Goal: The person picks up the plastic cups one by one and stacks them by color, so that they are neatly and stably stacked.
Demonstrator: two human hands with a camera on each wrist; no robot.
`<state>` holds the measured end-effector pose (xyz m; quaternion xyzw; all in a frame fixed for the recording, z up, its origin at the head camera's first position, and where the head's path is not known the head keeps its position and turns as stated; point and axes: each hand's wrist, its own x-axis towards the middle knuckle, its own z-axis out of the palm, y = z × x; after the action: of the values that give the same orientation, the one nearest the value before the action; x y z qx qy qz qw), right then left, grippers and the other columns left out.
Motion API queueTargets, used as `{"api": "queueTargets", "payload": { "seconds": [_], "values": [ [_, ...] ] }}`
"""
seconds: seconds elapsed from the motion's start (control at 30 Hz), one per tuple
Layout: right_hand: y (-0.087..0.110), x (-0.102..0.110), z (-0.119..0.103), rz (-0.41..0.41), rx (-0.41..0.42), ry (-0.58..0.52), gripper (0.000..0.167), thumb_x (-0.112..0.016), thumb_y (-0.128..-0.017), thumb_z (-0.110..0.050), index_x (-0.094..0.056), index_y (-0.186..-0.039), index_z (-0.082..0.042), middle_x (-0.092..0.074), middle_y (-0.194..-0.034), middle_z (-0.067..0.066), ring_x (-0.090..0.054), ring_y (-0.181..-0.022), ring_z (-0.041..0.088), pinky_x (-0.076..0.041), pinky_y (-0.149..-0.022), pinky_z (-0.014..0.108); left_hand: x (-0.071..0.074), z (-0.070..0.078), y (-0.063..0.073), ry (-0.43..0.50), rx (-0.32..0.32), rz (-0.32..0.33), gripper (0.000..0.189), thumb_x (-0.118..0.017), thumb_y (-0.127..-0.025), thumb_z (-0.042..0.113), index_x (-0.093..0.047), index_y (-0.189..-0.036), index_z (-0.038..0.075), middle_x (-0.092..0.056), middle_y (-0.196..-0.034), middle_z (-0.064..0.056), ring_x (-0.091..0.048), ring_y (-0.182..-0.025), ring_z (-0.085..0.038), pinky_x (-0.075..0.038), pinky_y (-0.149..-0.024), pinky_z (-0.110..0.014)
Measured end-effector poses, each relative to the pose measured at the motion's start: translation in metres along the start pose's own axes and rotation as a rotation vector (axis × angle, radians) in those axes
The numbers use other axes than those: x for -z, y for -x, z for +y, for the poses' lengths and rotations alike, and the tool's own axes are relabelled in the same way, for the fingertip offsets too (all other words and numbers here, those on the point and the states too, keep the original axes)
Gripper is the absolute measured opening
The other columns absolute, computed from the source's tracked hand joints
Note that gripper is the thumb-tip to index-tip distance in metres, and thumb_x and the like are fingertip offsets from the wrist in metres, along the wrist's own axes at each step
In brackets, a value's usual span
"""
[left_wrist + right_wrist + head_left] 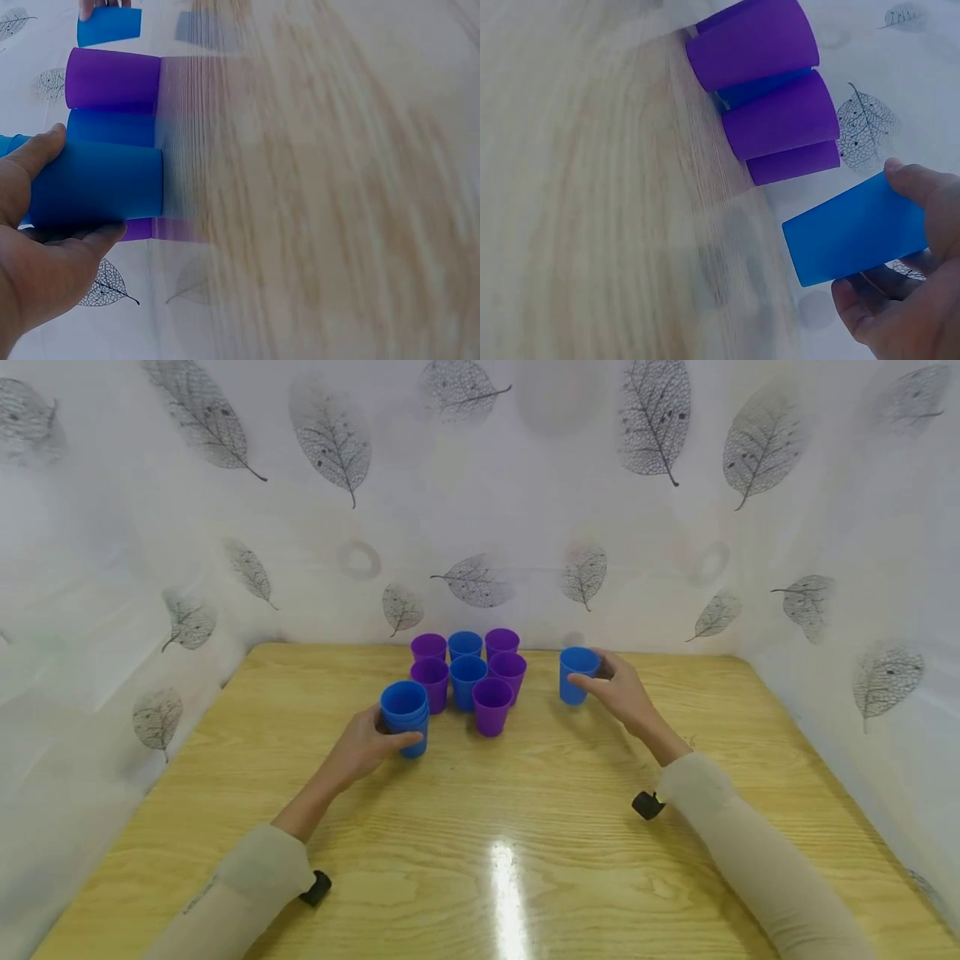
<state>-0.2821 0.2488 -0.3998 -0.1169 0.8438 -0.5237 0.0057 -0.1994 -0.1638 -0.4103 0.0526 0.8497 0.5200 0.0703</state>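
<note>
My left hand (363, 745) grips a small stack of nested blue cups (415, 737), thumb on the near side, at the left front of a cup cluster. Whether the stack touches the table cannot be told. To the right of the cluster, my right hand (621, 693) holds a single blue cup (572, 683) between thumb and fingers. A gap between this blue cup (109, 27) and its reflection in the left wrist view shows it raised off the table. Between the hands stand several upright cups, among them a front purple cup (492, 710) and a blue cup (468, 685).
The glossy wooden table (570, 860) reaches back to a white leaf-printed sheet (517, 527), which also hangs at both sides. More purple cups, such as a back purple cup (502, 641), stand close together near the table's far edge.
</note>
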Motion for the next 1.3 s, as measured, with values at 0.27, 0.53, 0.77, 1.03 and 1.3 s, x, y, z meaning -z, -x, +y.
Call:
{"api": "queueTargets", "payload": {
  "seconds": [0.27, 0.53, 0.77, 1.03, 1.3],
  "values": [
    [0.044, 0.016, -0.008, -0.041, -0.002, 0.048, 0.072, -0.072, -0.099, -0.034, -0.040, -0.156, -0.004, -0.055, -0.145, 0.023, -0.055, -0.130, 0.039, -0.048, -0.105, 0.059, 0.000, 0.002, 0.001, -0.022, 0.010, -0.008, 0.081, -0.078, -0.094, 0.034, -0.039, -0.153, -0.003, -0.050, -0.149, -0.027, -0.048, -0.137, -0.044, -0.038, -0.115, -0.060],
    [0.072, 0.017, -0.017, -0.092, -0.002, 0.087, 0.068, -0.071, -0.100, -0.032, -0.043, -0.154, -0.002, -0.056, -0.143, 0.022, -0.059, -0.125, 0.040, -0.053, -0.099, 0.055, 0.002, 0.001, 0.001, 0.001, -0.004, -0.022, 0.079, -0.078, -0.095, 0.031, -0.038, -0.154, -0.003, -0.050, -0.149, -0.027, -0.048, -0.138, -0.044, -0.038, -0.115, -0.060],
    [0.087, 0.012, -0.026, -0.122, 0.038, 0.061, 0.063, -0.071, -0.101, -0.027, -0.045, -0.152, -0.002, -0.057, -0.141, 0.022, -0.063, -0.122, 0.041, -0.055, -0.098, 0.052, 0.000, 0.002, 0.002, -0.018, -0.002, -0.017, 0.078, -0.078, -0.095, 0.031, -0.039, -0.153, -0.004, -0.050, -0.149, -0.027, -0.048, -0.138, -0.044, -0.038, -0.116, -0.059],
    [0.095, 0.000, -0.034, -0.157, 0.066, -0.001, 0.059, -0.072, -0.099, -0.020, -0.048, -0.150, -0.002, -0.060, -0.138, 0.021, -0.067, -0.115, 0.035, -0.059, -0.093, 0.035, 0.000, 0.002, 0.003, -0.003, -0.011, -0.027, 0.077, -0.077, -0.096, 0.030, -0.038, -0.153, -0.005, -0.051, -0.148, -0.028, -0.048, -0.138, -0.044, -0.038, -0.115, -0.060],
    [0.094, -0.013, -0.048, -0.186, 0.094, -0.036, 0.056, -0.075, -0.097, -0.015, -0.052, -0.146, -0.001, -0.063, -0.132, 0.021, -0.070, -0.107, 0.032, -0.059, -0.090, 0.032, 0.000, 0.002, 0.002, -0.001, -0.009, -0.020, 0.078, -0.077, -0.095, 0.030, -0.038, -0.153, -0.004, -0.050, -0.149, -0.028, -0.047, -0.138, -0.045, -0.037, -0.116, -0.061]
  ]
}}
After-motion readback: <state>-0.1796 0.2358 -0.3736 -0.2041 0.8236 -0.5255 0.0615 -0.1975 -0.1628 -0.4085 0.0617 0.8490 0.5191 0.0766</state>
